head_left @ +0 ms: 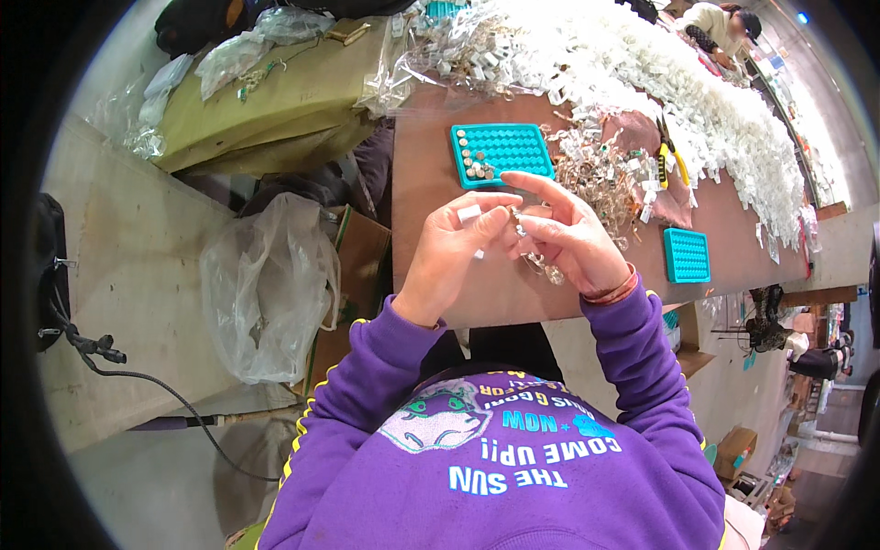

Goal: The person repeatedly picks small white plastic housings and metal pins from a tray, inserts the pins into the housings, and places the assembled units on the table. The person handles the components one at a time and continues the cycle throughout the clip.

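Over the near edge of the brown table, my two hands meet around a metal chain piece of jewellery (552, 273). My left hand (442, 252) pinches its upper end between thumb and forefinger, and a small white tag (468, 216) shows by those fingers. With thumb and fingers, my right hand (579, 246) grips the same piece, its forefinger stretched out above. The chain's shiny round end dangles below my right palm; its exact kind is hard to make out. Just beyond my hands lies a teal compartment tray (518, 149) with several small round metal pieces (477, 168) at its left side.
Tangled metal chains (591, 170) lie right of the tray, beside yellow-and-black pliers (672, 163). A large heap of white-tagged pieces (660, 92) covers the far side. Another teal tray (687, 256) sits at right. A clear plastic bag (266, 284) hangs at left. Another person (720, 32) works far right.
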Tool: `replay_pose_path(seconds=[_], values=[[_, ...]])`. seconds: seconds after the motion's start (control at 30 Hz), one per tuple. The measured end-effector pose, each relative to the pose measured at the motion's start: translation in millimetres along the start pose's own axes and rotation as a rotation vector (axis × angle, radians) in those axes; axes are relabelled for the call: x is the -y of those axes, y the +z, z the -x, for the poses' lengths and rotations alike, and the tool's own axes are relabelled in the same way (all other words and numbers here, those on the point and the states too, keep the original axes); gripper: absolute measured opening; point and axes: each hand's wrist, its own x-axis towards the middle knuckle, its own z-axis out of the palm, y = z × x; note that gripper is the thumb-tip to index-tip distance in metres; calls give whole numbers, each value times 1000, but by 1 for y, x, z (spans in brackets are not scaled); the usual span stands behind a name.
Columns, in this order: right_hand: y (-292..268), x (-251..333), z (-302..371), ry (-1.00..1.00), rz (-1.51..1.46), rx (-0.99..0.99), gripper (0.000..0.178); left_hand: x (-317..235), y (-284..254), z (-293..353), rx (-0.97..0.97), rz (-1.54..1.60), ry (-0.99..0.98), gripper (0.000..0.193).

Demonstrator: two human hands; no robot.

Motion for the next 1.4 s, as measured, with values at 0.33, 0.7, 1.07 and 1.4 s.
replay_pose_path(seconds=[0.33,0.7,1.07,1.4], values=[[16,1,16,-731,970,-257,20,3,1,11,-17,151,-83,20],[15,7,22,-684,1080,-215,14,11,1,15,79,185,-125,22],[15,7,24,-663,994,-166,25,14,1,11,127,255,-160,28],[12,-6,31,-289,360,-260,20,7,2,14,26,194,-43,26]])
